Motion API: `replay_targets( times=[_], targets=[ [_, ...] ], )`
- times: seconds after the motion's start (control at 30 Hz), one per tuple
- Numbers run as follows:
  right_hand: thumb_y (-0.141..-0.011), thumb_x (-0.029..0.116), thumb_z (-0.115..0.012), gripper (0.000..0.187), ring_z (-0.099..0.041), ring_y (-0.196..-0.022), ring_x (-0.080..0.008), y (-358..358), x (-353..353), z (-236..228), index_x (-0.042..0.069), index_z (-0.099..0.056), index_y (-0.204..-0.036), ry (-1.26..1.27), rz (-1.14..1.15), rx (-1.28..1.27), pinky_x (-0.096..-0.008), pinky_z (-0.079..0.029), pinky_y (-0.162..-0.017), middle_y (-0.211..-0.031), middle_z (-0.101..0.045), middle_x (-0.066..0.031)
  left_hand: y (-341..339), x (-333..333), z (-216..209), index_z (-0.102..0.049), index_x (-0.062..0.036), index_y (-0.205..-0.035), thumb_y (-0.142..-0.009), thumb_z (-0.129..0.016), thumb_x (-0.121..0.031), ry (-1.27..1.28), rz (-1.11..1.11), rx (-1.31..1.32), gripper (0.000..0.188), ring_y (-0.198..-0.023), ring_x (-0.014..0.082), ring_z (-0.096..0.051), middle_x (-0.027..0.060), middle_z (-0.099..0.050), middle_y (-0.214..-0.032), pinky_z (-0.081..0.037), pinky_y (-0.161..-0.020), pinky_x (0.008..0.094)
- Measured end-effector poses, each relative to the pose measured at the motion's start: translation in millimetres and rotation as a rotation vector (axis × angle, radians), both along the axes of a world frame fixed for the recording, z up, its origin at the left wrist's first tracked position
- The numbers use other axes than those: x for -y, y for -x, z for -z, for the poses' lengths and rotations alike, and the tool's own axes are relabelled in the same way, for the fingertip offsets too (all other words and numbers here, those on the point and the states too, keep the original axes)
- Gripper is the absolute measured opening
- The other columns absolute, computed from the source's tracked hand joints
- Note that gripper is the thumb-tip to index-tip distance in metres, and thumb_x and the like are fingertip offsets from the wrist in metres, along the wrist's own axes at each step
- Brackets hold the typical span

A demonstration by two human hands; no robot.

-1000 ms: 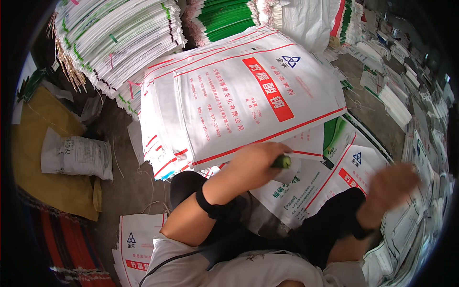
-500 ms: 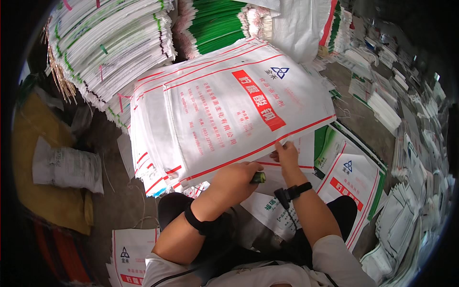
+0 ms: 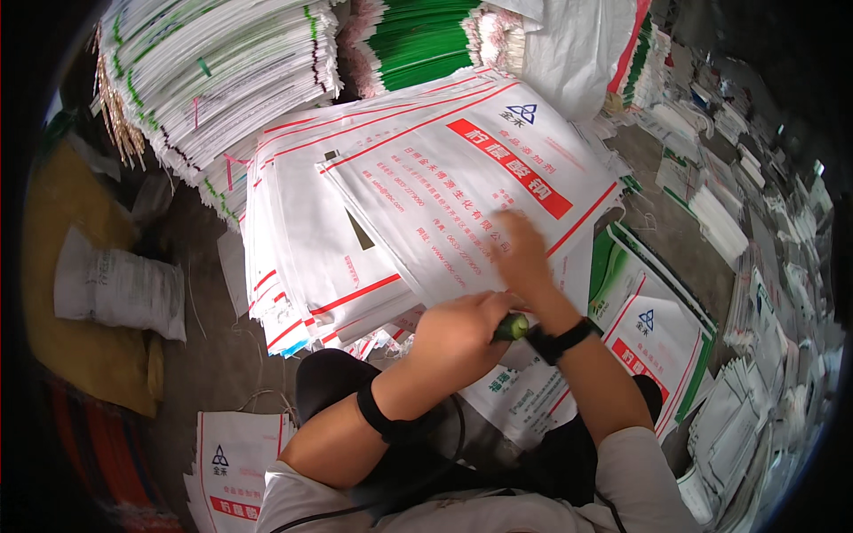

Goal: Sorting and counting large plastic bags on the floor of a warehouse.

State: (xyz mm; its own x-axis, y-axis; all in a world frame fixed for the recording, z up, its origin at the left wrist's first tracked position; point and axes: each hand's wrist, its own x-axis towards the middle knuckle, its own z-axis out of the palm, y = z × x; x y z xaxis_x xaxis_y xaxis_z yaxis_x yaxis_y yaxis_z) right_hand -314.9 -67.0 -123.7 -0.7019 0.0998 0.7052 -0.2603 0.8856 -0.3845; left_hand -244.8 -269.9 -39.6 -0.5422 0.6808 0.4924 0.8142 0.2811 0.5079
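Note:
A white woven sack (image 3: pixel 418 195) with red stripes and a red label block lies slanted on top of a pile of similar sacks (image 3: pixel 293 213). Its lower edge comes down close to my hands. My left hand (image 3: pixel 462 333) is closed around a short dark-green object (image 3: pixel 511 327) whose rounded end pokes out of the fist; the rest is covered, so its kind is unclear. My right hand (image 3: pixel 524 253), smeared by motion, is over the top sack's lower right part. Whether its fingers grip the sack cannot be told.
Tall bundles of folded white sacks (image 3: pixel 222 80) and green sacks (image 3: pixel 422 44) stand behind the pile. More sacks (image 3: pixel 640 346) lie by my right knee, with another stack (image 3: pixel 227 462) at lower left. A stuffed white bag (image 3: pixel 120 289) rests on yellow cloth (image 3: pixel 89 355).
The top sack has turned and slid right, baring the sack beneath on the left. My left hand has shifted right with the green object; my right hand has moved up over the sack.

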Motion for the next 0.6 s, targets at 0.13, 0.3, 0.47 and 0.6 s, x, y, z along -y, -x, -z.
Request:
replay_targets(
  times=[0.13,0.3,0.47,0.6],
  targets=[
    [-0.086,0.029,-0.064,0.043,-0.059,-0.11,-0.0353,-7,84,12,0.004,-0.059,-0.121,-0.232,-0.119,-0.147,-0.0488,-0.047,-0.09,-0.113,-0.064,-0.0167,-1,2,-9,-0.067,-0.0108,-0.104,-0.073,-0.073,-0.002,-0.244,-0.093,0.028,0.032,-0.093,0.0324,-0.068,0.0115,-0.07,-0.101,-0.054,-0.08,0.0379],
    [-0.087,0.028,-0.062,0.039,-0.061,-0.105,-0.0343,-12,82,25,0.004,-0.06,-0.118,-0.169,-0.188,-0.096,-0.0482,-0.048,-0.086,-0.108,-0.065,-0.0156,8,-14,4,-0.069,-0.0102,-0.103,-0.073,-0.074,-0.003,-0.151,-0.263,-0.137,0.032,-0.108,0.0321,-0.065,0.0135,-0.07,-0.103,-0.047,-0.098,0.0378],
    [-0.088,0.028,-0.061,0.036,-0.063,-0.101,-0.0333,-23,68,38,0.005,-0.06,-0.115,-0.115,-0.217,-0.019,-0.0476,-0.05,-0.082,-0.103,-0.066,-0.0145,5,-9,0,-0.069,-0.0092,-0.104,-0.071,-0.073,-0.002,-0.146,-0.149,0.0,0.034,-0.098,0.0318,-0.068,0.0133,-0.07,-0.1,-0.052,-0.088,0.0369],
    [-0.091,0.021,-0.051,0.034,-0.067,-0.099,-0.0327,-32,38,-17,0.005,-0.063,-0.118,-0.266,0.009,0.667,-0.0444,-0.055,-0.079,-0.103,-0.069,-0.0169,2,-3,-1,-0.067,-0.0087,-0.104,-0.076,-0.072,-0.004,-0.125,-0.101,0.138,0.029,-0.089,0.0305,-0.069,0.0138,-0.07,-0.098,-0.055,-0.075,0.036]
  ],
)
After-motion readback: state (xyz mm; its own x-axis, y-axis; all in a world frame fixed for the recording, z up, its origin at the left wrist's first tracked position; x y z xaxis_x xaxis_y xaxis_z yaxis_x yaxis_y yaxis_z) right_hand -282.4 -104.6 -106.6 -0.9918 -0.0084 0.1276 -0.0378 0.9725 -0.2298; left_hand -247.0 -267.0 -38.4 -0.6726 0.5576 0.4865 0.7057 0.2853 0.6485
